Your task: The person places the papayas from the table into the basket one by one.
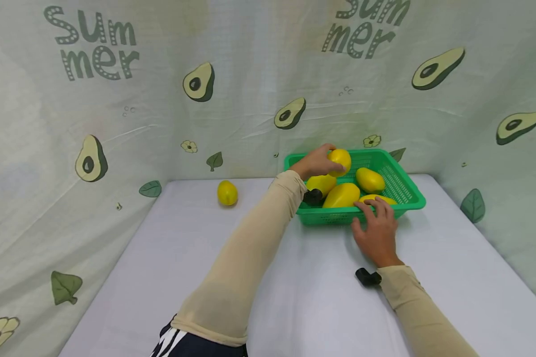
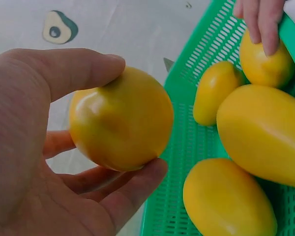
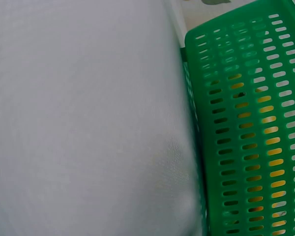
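Note:
My left hand (image 1: pixel 318 161) holds a yellow mango (image 2: pixel 122 120) over the back of the green basket (image 1: pixel 411 203). In the left wrist view the thumb lies on top of the fruit and the fingers support it from below. At the basket's near side, my right hand (image 1: pixel 378 233) holds the rim, its thumb outside. Its fingers (image 2: pixel 266 24) reach over the rim onto another mango (image 2: pixel 265 61). Several more mangoes lie in the basket, among them a large one (image 2: pixel 263 132) and a small one (image 2: pixel 215 93). The right wrist view does not show the hand clearly.
A single yellow fruit (image 1: pixel 227 193) lies on the white-covered table (image 1: pixel 169 267), left of the basket. Behind the table hangs a cloth (image 1: pixel 245 54) printed with avocados and leaves. The basket's slotted wall (image 3: pixel 250 147) fills the right of the right wrist view.

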